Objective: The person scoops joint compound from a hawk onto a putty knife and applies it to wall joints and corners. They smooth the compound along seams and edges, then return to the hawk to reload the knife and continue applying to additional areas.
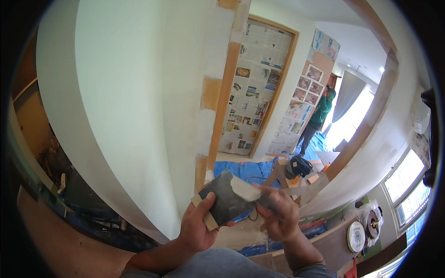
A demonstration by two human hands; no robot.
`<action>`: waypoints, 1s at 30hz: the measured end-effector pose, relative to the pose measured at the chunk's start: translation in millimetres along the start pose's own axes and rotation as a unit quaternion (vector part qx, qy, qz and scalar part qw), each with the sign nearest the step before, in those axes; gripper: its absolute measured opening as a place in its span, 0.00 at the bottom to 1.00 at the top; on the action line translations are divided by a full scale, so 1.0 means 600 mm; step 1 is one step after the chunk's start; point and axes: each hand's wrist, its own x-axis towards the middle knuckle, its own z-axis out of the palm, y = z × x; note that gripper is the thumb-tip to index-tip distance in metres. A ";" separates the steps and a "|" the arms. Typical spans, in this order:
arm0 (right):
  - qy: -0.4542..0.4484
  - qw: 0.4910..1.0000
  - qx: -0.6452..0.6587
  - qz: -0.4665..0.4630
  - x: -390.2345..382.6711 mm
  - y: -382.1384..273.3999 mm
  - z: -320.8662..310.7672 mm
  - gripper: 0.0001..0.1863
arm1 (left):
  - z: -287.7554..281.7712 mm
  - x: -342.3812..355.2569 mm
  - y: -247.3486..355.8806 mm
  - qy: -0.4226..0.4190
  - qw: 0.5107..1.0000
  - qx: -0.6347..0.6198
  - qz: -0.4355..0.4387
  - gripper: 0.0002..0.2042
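My left hand [197, 227] is closed around the near left edge of a dark, flat rectangular board [225, 197], with the thumb lying on its top face. Pale wood strips [211, 221] show along that edge. A smear of whitish putty [244, 189] covers the board's far right part. Next to the putty is my right hand [281, 214], its fingers curled around a small dark flat tool [265, 202]. Motion blur hides the tool's exact shape, though it looks like a putty knife. Its end is at the board's right edge; contact cannot be made out.
A pale wall [125, 102] rises close on my left, beside a wooden frame [225, 106]. Newspaper covers a doorway [252, 88]. Blue sheeting [245, 170] lies on the floor. Further back, a person in a green top [323, 109] stands near a dark bag [299, 167].
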 end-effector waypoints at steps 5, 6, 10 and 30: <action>-0.112 0.987 -0.099 -0.057 0.005 0.015 0.006 0.37 | -0.009 0.001 0.016 -0.026 0.999 -0.011 -0.016 0.21; -0.135 0.982 -0.121 -0.055 0.005 0.020 0.005 0.37 | -0.014 0.002 0.015 -0.032 0.999 0.001 -0.015 0.21; -0.204 0.964 -0.171 -0.010 -0.002 0.069 -0.005 0.40 | -0.036 0.013 0.007 -0.035 0.999 0.001 -0.010 0.21; -0.024 0.982 -0.134 0.132 0.019 0.084 0.017 0.29 | -0.034 -0.017 0.078 -0.047 0.993 0.109 0.001 0.19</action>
